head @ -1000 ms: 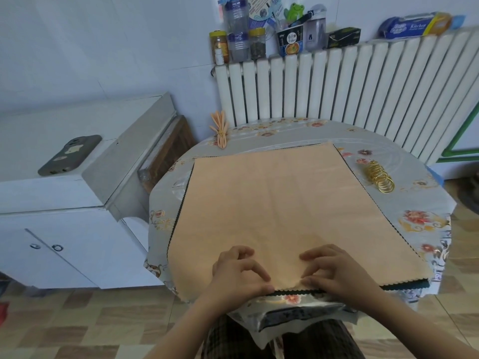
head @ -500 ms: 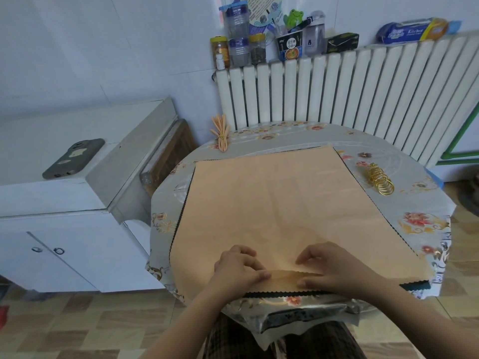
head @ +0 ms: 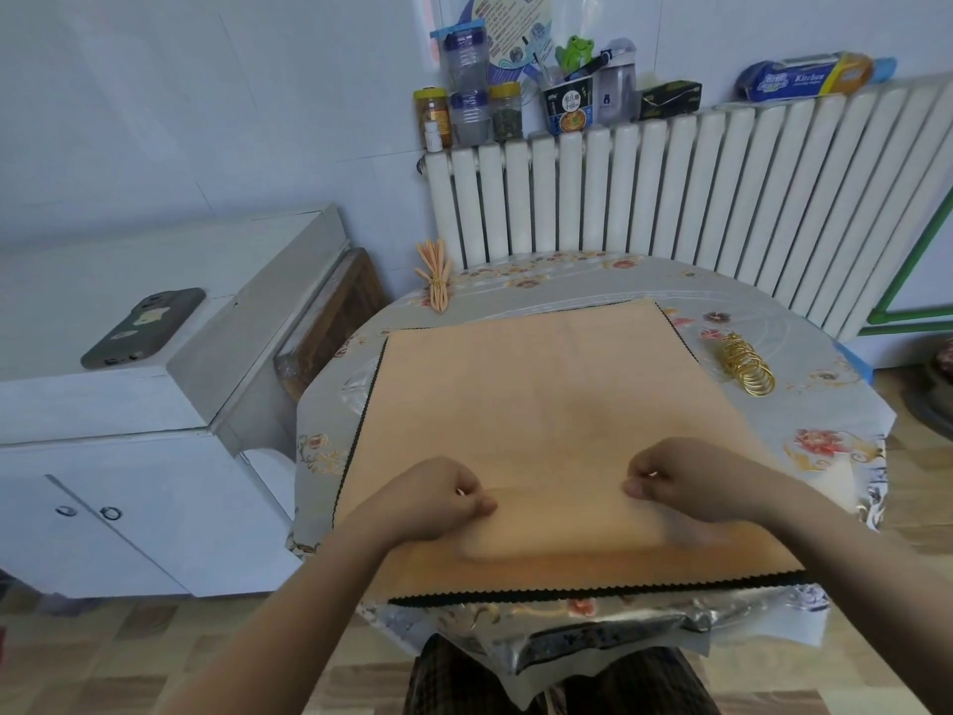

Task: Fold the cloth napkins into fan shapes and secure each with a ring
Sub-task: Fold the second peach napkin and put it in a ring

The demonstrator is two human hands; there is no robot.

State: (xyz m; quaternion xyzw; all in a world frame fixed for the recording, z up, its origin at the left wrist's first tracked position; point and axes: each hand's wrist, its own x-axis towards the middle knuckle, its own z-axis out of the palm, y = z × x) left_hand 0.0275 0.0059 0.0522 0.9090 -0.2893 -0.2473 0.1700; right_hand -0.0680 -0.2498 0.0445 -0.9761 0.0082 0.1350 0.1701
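We see left hand (head: 438,500) and right hand (head: 680,479) each pinching the napkin (head: 541,399) fold; uneven pulls risk a skewed pleat.

A peach napkin (head: 541,405) lies flat mid-frame, its near strip seemingly folded over; gold rings (head: 745,363) sit clustered at its right.

A white radiator (head: 670,198) runs across the upper right of the frame. Jars (head: 466,113), a green frog toy (head: 578,49) and a blue box (head: 804,82) sit on top of it. At the left stands a white cabinet (head: 129,456) with a dark phone (head: 144,327) lying on it.
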